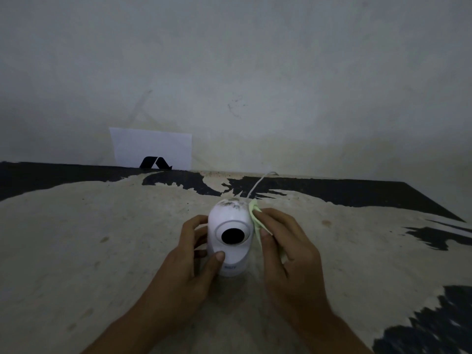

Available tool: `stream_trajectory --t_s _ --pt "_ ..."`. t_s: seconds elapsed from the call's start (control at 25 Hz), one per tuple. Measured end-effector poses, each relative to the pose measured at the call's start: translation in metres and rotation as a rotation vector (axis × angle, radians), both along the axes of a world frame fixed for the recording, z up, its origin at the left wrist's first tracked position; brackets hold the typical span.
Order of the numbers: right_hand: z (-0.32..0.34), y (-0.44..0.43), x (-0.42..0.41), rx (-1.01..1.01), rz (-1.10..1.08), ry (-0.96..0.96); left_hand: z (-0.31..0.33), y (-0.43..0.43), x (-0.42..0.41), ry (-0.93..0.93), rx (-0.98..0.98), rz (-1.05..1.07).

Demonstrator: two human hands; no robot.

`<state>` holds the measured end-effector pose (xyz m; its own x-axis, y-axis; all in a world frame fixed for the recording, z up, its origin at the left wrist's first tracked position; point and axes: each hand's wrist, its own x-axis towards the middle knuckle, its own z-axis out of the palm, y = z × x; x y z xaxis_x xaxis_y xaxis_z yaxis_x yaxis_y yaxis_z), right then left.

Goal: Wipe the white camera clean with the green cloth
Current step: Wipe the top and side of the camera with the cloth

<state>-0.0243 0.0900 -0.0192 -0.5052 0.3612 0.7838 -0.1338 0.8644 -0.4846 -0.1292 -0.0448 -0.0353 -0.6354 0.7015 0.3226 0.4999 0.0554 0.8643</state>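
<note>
The left hand (190, 254) clasps the smooth, rounded white camera (229, 236); the right hand (286, 249) pinches the soft green cloth (255, 215) against its right side, dark grime speckling the dome.

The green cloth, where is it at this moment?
In the head view, the green cloth is pressed by the right hand against the right side of the white camera, near the picture's centre.

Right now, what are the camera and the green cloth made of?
The camera looks like hard plastic: smooth, white, slightly glossy, with a rounded moulded shell and dark specks of dirt on top. The green cloth looks like thin soft fabric, perhaps microfibre: it folds and creases under the right hand. The left hand steadies the camera.
</note>
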Motion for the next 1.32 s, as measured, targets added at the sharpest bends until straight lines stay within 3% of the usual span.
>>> stream_trajectory --t_s 0.12,0.32,0.52,0.72,0.92,1.12,1.32 --pt "-0.002 -0.007 -0.002 0.058 0.035 0.0 0.001 0.001 0.001 -0.003 0.001 -0.002" --pt "-0.004 -0.003 -0.006 -0.263 0.054 -0.107 0.0 0.001 0.001 0.001 -0.005 -0.012" --pt "0.0 -0.014 0.0 0.004 0.094 -0.05 0.001 0.002 0.001 -0.013 0.001 -0.006" --pt "0.001 -0.007 -0.003 -0.06 -0.018 0.012 0.001 0.001 0.002 -0.007 0.012 -0.014" --pt "-0.003 -0.008 -0.002 0.156 0.076 0.0 0.003 0.0 0.002 -0.02 0.011 -0.025" --pt "-0.011 0.001 -0.009 0.092 -0.112 0.048 0.002 0.0 0.002 -0.017 0.019 -0.014" --pt "-0.009 0.001 -0.006 0.182 -0.03 -0.004 0.003 0.0 0.002 -0.019 0.002 -0.005"
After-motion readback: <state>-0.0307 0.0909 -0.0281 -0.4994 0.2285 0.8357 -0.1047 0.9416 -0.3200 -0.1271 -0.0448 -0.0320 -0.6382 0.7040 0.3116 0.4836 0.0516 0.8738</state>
